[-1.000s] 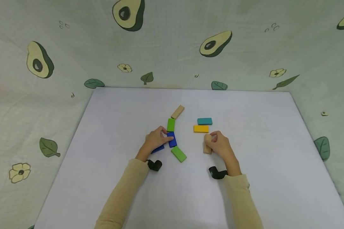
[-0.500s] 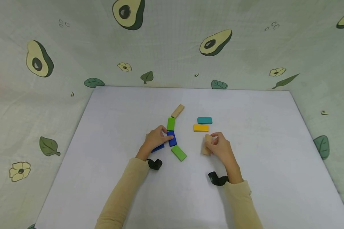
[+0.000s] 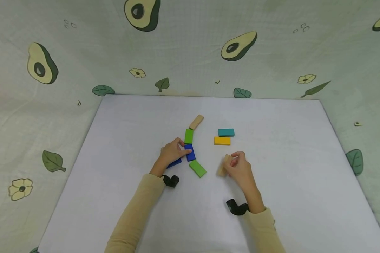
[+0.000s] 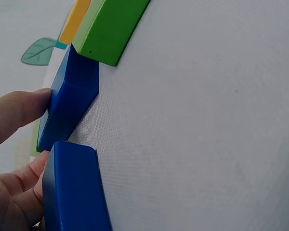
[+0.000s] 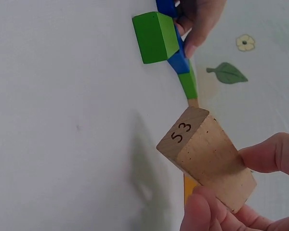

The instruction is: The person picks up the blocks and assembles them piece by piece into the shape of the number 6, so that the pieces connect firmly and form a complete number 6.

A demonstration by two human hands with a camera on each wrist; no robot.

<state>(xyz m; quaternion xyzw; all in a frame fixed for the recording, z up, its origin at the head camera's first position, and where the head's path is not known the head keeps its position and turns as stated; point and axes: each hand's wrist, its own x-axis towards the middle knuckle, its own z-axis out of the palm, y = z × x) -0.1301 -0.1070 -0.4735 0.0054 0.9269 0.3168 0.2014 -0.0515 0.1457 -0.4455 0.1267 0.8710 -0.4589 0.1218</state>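
Note:
My right hand pinches a plain wooden block between thumb and fingers. The block is tilted, with its shadow on the table and "53" marked on its end. At the row of blocks, my left hand holds a blue block by thumb and fingertips. A second blue block lies beside that hand, partly covered by it in the head view. One green block sits at the near end of the held blue block, another green block at its far end.
A plain wooden block continues the curved row at the back. To the right, a teal block lies behind a yellow block. The white table meets avocado-print cloth at its back and sides.
My right hand has drawn the plain wooden block toward me and slightly left, turning it so it slants and tilts. The left hand keeps its place at the blue block.

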